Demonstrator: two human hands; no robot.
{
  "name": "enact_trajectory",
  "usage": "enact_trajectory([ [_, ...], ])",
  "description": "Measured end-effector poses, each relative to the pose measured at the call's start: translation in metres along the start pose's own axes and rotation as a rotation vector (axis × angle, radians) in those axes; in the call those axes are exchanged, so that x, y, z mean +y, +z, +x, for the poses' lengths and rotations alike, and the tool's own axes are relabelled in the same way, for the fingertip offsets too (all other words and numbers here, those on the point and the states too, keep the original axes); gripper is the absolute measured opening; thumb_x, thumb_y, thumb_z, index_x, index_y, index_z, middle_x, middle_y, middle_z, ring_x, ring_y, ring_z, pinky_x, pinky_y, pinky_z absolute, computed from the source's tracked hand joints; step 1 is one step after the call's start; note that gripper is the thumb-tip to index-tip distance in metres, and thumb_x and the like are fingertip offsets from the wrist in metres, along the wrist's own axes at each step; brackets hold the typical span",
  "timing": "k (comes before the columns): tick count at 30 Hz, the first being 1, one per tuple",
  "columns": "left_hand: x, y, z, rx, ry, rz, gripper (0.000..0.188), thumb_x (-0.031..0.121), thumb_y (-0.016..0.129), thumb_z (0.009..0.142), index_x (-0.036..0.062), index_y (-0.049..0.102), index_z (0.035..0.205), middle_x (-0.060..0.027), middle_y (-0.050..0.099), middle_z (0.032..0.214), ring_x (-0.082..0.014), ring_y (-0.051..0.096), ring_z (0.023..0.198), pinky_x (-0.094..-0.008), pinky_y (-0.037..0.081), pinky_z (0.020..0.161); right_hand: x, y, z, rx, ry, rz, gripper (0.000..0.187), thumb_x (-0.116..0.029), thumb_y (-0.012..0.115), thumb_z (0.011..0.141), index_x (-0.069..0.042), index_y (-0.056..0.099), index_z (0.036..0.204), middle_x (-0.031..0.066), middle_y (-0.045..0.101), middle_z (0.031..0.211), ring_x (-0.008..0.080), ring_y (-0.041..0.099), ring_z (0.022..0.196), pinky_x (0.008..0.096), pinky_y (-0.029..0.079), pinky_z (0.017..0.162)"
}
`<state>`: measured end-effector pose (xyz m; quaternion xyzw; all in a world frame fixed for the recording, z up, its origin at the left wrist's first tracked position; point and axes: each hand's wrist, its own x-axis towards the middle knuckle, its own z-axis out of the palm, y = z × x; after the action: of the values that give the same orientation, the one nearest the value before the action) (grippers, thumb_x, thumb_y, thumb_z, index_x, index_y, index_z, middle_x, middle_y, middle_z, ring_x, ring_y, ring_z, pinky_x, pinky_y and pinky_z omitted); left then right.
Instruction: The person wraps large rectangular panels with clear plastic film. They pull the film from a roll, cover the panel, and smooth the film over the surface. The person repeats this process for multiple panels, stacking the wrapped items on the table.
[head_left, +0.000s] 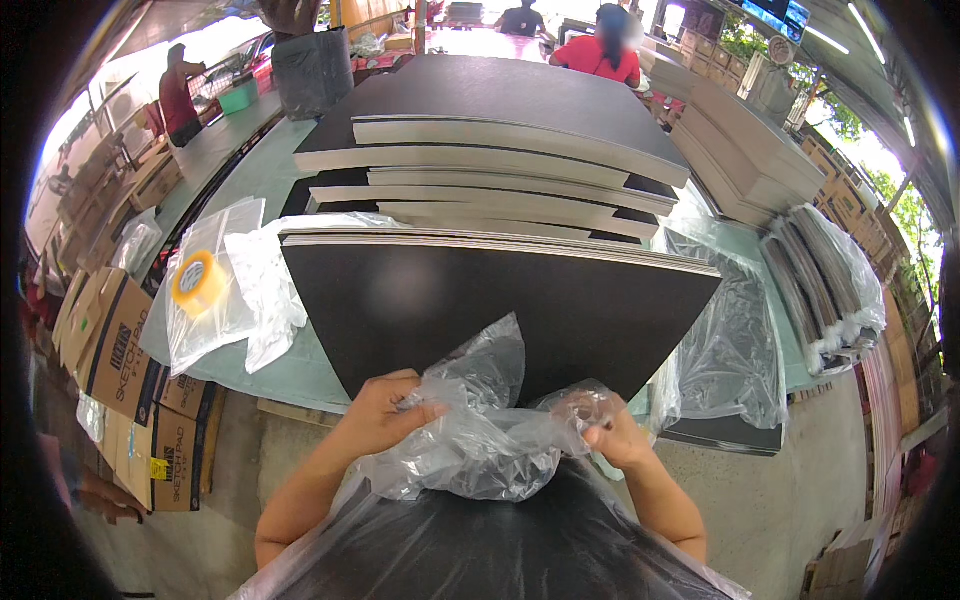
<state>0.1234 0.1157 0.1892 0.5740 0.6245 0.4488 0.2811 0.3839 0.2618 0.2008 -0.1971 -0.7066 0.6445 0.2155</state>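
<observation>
My left hand (385,420) is closed on bunched clear plastic at the mouth of a plastic bag (460,470). On the other side of the same bunch, my right hand (612,428) grips the plastic, its fingers partly covered by it. Below, the bag stretches over a dark flat thing (440,550) close to my body; its kind is hard to make out. A loose flap of plastic sticks up between my hands, in front of a tilted stack of black boards (490,300). Behind that, more stacks of black-covered boards (520,105) with pale edges lie on the green-covered table (250,375).
A yellow tape roll (200,284) rests on clear bags at the left. Further plastic (730,340) and wrapped stacks (825,285) lie to the right. Cardboard boxes (120,350) stand at the far left. Other people (597,62) are in the background.
</observation>
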Motion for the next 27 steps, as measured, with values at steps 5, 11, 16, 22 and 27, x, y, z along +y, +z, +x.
enact_trajectory([
  [5, -0.002, -0.004, -0.006, 0.037, -0.011, -0.039, 0.02, 0.017, 0.064, 0.073, -0.0006, 0.059, 0.08, -0.0066, 0.052, 0.069, -0.0102, 0.048, 0.062, -0.024, 0.038, 0.054, -0.052, 0.015, -0.022, 0.494, -0.417, -0.511, 0.053, -0.052, 0.057, 0.068, 0.001, 0.053, 0.074, 0.0102, 0.051, 0.072, 0.022, 0.051, 0.066, 0.0326, 0.04, 0.058],
  [11, 0.014, 0.005, -0.001, 0.04, 0.103, -0.109, 0.019, 0.015, 0.063, 0.072, -0.0009, 0.059, 0.082, -0.0065, 0.054, 0.072, -0.0158, 0.052, 0.065, -0.0255, 0.041, 0.058, -0.037, 0.027, -0.016, -0.072, -0.172, -0.976, 0.04, -0.04, 0.067, 0.066, -0.002, 0.056, 0.064, 0.0124, 0.053, 0.061, 0.0307, 0.052, 0.056, 0.0375, 0.042, 0.05],
  [16, 0.023, 0.016, 0.003, -0.198, 0.209, -0.103, 0.019, 0.013, 0.06, 0.067, -0.0009, 0.058, 0.08, -0.0087, 0.056, 0.079, -0.017, 0.055, 0.07, -0.0267, 0.043, 0.062, -0.028, 0.029, 0.016, 0.362, -0.378, -0.491, 0.017, -0.018, 0.063, 0.074, -0.003, 0.058, 0.068, 0.0086, 0.058, 0.065, 0.0173, 0.053, 0.055, 0.027, 0.042, 0.05],
  [22, -0.161, -0.068, -0.129, 0.619, -0.579, -0.214, 0.023, 0.006, 0.049, 0.075, 0.0004, 0.052, 0.097, -0.0105, 0.056, 0.09, -0.0186, 0.055, 0.081, -0.0304, 0.046, 0.071, -0.009, -0.064, -0.009, 0.742, -0.227, 0.108, 0.012, -0.015, 0.058, 0.079, -0.003, 0.056, 0.076, 0.0014, 0.057, 0.069, 0.0069, 0.05, 0.058, 0.0214, 0.041, 0.053],
  [27, -0.297, -0.193, -0.399, 1.446, -0.522, -0.15, 0.029, 0.015, 0.037, 0.081, -0.0058, 0.051, 0.096, -0.0146, 0.057, 0.086, -0.0233, 0.056, 0.075, -0.033, 0.047, 0.07, 0.002, -0.115, -0.033, 0.854, -0.157, 0.249, 0.01, -0.011, 0.054, 0.08, -0.002, 0.055, 0.085, 0.003, 0.057, 0.075, 0.0095, 0.055, 0.063, 0.0227, 0.044, 0.056],
])
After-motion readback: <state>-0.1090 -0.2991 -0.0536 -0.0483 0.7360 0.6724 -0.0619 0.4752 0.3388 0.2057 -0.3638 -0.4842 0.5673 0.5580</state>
